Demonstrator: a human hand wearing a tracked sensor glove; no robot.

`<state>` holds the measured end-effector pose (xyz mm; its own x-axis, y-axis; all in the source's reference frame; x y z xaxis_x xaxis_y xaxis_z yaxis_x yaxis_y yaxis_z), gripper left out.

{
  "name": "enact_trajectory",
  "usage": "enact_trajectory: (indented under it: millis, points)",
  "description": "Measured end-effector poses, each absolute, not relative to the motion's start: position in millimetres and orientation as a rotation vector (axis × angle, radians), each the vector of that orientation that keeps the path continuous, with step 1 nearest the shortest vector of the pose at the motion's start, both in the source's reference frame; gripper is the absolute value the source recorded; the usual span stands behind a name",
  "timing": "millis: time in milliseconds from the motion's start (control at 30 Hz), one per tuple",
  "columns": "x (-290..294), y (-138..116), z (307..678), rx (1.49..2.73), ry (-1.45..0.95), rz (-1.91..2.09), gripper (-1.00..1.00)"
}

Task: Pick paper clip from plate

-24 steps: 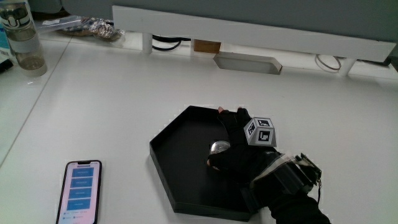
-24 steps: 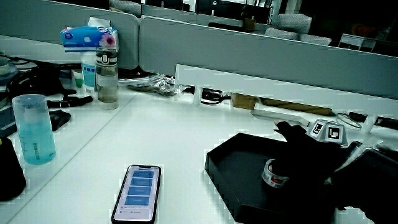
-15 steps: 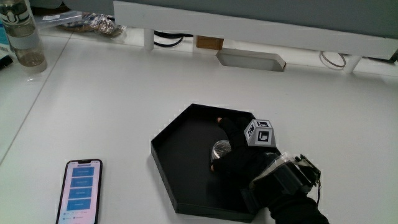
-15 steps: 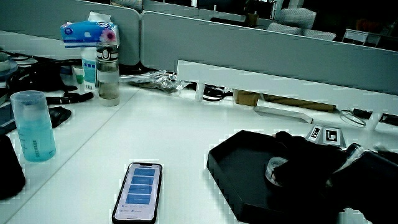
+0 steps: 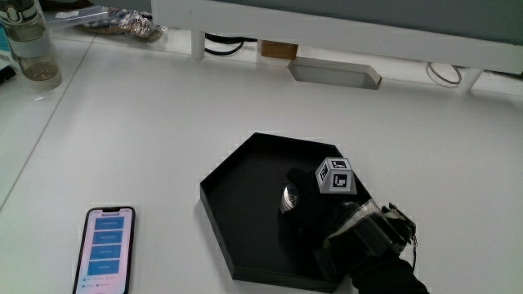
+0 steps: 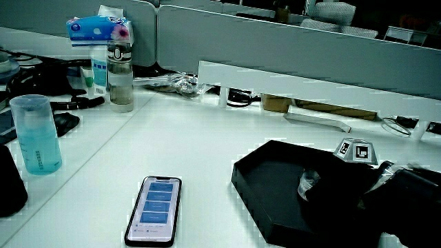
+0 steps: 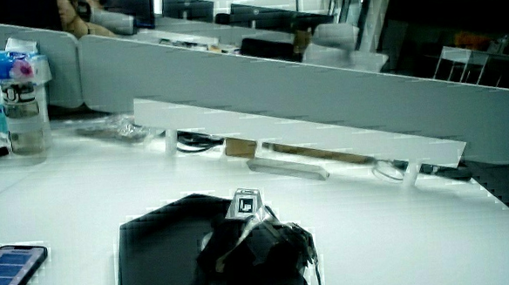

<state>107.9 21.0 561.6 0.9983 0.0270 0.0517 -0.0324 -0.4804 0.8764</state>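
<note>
Closest to the person is a phone [image 5: 105,249] lying face up with its screen lit, on the white table [image 5: 155,139] near its edge and just beside the black hexagonal plate [image 5: 237,196]. The hand [image 5: 315,208] sits inside that plate, fingers curled around a small shiny silvery thing [image 5: 288,196], which is about where the paper clip should be, though I honestly can't tell if that's the clip. The patterned cube [image 5: 336,175] sticks up off the glove. Nothing crowds the plate. Farther out there's a pale blue cup [image 6: 34,134] at the table's edge, then a clear bottle [image 6: 120,76] with a tissue pack [image 6: 96,29] by it, a crinkly wrapper [image 5: 131,26], and the low white partition [image 5: 343,37].
</note>
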Motion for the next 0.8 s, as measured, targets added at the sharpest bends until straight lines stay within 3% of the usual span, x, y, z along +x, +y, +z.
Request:
enact_trajectory:
  millis: [100, 633, 800]
  points:
    - [107.6, 20.4, 560.8, 2.089, 0.004, 0.061, 1.0]
    - [111.4, 23.9, 566.4, 2.069, 0.015, 0.123, 1.0]
    - [117.0, 13.6, 555.9, 2.123, 0.0, 0.127, 1.0]
